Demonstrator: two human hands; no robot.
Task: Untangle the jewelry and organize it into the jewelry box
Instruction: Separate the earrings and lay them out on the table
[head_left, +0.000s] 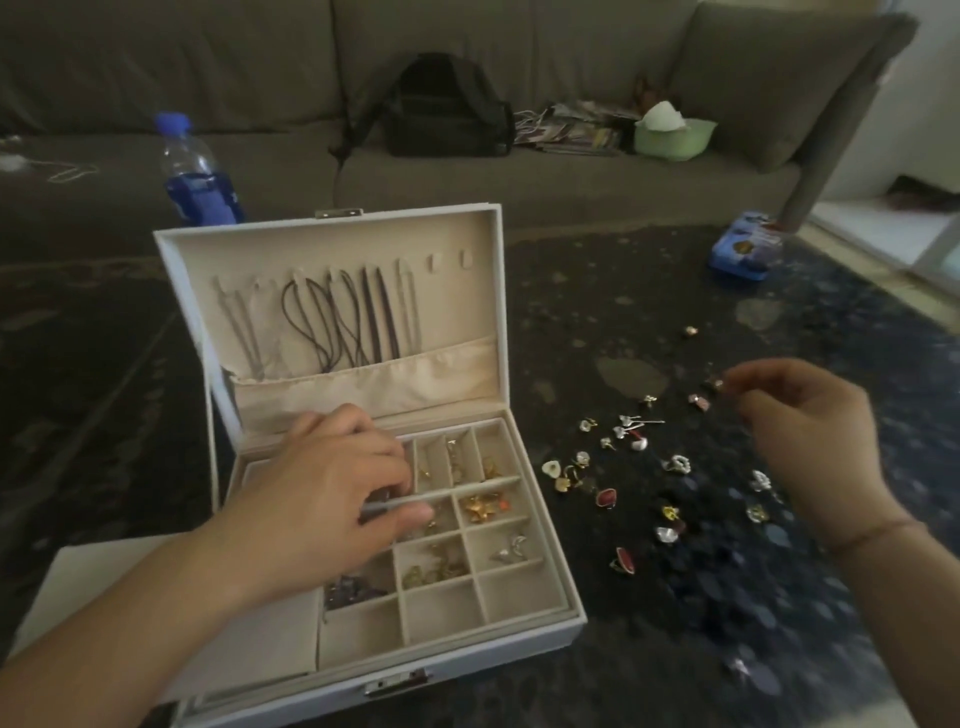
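A white jewelry box (519, 644) lies open on the dark carpet, its lid (332, 312) upright with several cords and chains hanging inside. Its beige tray holds gold and silver pieces in several compartments. My left hand (332, 483) hovers over the tray's middle with curled fingers, thumb and fingertips pinching a thin silvery piece (382, 506). To the right of the box, loose earrings and rings (639, 483) are scattered on the carpet. My right hand (810, 415) is raised above them and pinches a small earring (717, 384) between thumb and forefinger.
A water bottle with a blue cap (195, 171) stands behind the box. A blue tin (745, 247) sits at the far right on the carpet. A grey sofa (519, 182) behind holds a black bag (447, 111), papers and a green bowl (675, 137).
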